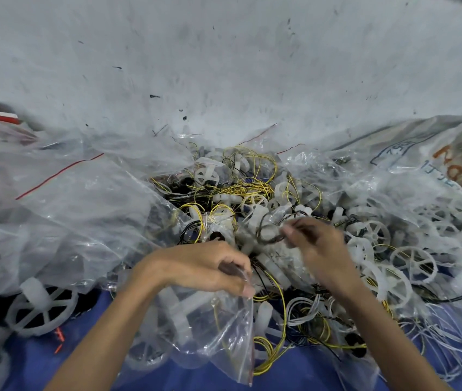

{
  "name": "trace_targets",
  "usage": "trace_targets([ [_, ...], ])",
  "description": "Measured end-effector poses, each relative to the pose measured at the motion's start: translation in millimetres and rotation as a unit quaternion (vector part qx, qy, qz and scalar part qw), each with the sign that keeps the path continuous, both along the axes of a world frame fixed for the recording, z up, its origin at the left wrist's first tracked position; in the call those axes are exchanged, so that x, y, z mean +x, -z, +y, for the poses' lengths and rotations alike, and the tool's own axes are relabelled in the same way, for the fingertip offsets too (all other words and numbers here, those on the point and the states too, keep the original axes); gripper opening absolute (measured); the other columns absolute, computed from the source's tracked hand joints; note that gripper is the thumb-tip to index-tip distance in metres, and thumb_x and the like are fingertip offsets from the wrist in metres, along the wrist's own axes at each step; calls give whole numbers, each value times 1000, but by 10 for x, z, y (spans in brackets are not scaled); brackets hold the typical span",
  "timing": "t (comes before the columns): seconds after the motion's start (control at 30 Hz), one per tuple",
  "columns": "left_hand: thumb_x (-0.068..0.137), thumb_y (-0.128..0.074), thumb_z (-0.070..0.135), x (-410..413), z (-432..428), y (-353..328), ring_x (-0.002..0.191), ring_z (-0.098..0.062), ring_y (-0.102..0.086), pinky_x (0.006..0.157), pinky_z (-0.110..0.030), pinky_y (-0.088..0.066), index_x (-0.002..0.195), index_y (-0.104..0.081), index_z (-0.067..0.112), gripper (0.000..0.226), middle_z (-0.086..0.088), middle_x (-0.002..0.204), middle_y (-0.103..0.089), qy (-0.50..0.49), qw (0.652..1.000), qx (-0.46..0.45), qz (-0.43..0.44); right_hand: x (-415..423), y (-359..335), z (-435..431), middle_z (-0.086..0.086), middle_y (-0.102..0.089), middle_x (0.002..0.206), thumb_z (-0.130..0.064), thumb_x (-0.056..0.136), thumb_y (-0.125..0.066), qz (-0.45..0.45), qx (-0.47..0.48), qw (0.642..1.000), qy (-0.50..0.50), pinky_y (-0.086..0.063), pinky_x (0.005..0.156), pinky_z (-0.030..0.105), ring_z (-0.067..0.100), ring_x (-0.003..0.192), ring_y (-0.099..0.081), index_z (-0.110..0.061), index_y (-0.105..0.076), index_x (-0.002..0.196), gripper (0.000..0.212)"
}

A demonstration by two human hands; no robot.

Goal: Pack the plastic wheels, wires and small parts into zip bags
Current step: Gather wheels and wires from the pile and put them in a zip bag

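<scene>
Left hand (196, 266): pinching the mouth of a clear zip bag with a red seal strip (224, 334), which hangs open over the blue tabletop (26, 362).
Right hand (320, 249): in the heap just beside the bag mouth, fingers curled. It's too blurred to tell if it's got anything.
Done so far: not much, I'd say. The bag's unzipped, and I can't tell what's inside it versus behind it.
Still left: loads. There's a big loose heap of white spoked plastic wheels (413, 263) tangled with thin yellow wires (246, 187).
Elsewhere: crumpled clear plastic bags (69, 193) at left, contents unclear.
</scene>
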State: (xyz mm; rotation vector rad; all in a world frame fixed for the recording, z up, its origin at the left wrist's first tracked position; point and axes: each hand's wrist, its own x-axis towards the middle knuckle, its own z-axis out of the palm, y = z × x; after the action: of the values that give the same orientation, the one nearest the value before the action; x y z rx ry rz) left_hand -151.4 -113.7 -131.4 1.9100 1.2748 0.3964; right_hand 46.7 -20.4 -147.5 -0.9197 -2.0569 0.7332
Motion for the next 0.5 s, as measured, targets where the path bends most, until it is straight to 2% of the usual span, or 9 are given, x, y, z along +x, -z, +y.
trace_targets([
  [0.03,85,-59,49,-3,3,-3,92,-28,-60,81,-37,-48,95,-64,25,26,-7,100,-66,-4,1000,4,0,63,-73,12,-5,-68,76,-22,88,-57,83,-30,996,11,-52,65,17,6,71,-63,-25,-65,82,10],
  [0.1,78,-52,67,18,-10,-24,92,-3,-60,78,-19,-46,99,-61,38,37,18,99,-64,-28,999,16,-3,174,-219,19,-5,-68,77,-24,83,-58,248,-99,964,-12,-51,70,15,8,72,-62,-15,-68,84,13],
  [0.13,76,-46,74,35,-12,-34,91,6,-57,79,-16,-44,99,-59,41,42,27,96,-61,-53,998,27,-19,214,-269,7,-4,-67,76,-23,81,-59,307,-137,941,-38,-50,70,15,8,71,-60,-12,-69,82,15],
  [0.2,77,-37,76,68,19,-25,94,9,-58,84,-18,-45,103,-61,38,51,25,100,-62,-122,987,37,-101,245,-300,-43,-2,-65,76,-19,78,-59,375,-206,900,-82,-49,69,13,6,68,-58,-12,-72,74,15],
  [0.27,72,-41,70,135,52,-35,98,0,-62,85,-21,-49,106,-63,25,60,10,105,-67,-164,965,45,-199,244,-259,-107,-1,-66,76,-17,77,-61,393,-246,880,-104,-50,68,13,6,68,-59,-12,-74,71,15],
  [0.3,71,-44,67,184,59,-54,96,-5,-64,80,-20,-51,106,-62,21,62,5,103,-70,-172,954,47,-243,245,-225,-131,0,-66,75,-18,76,-62,388,-257,878,-109,-50,68,13,6,67,-59,-12,-74,71,14],
  [0.4,66,-54,63,324,76,-86,79,-11,-69,60,-14,-49,106,-60,16,62,-3,90,-74,-231,905,49,-354,228,-129,-179,0,-68,74,-25,78,-60,325,-257,903,-117,-50,68,13,6,70,-63,-14,-75,77,19],
  [0.5,73,-62,45,372,81,-73,62,-10,-66,53,-13,-49,98,-69,19,37,-4,85,-74,-287,851,75,-433,184,-80,-202,1,-68,77,-30,81,-58,290,-240,918,-124,-50,68,15,8,74,-64,-14,-75,80,23],
])
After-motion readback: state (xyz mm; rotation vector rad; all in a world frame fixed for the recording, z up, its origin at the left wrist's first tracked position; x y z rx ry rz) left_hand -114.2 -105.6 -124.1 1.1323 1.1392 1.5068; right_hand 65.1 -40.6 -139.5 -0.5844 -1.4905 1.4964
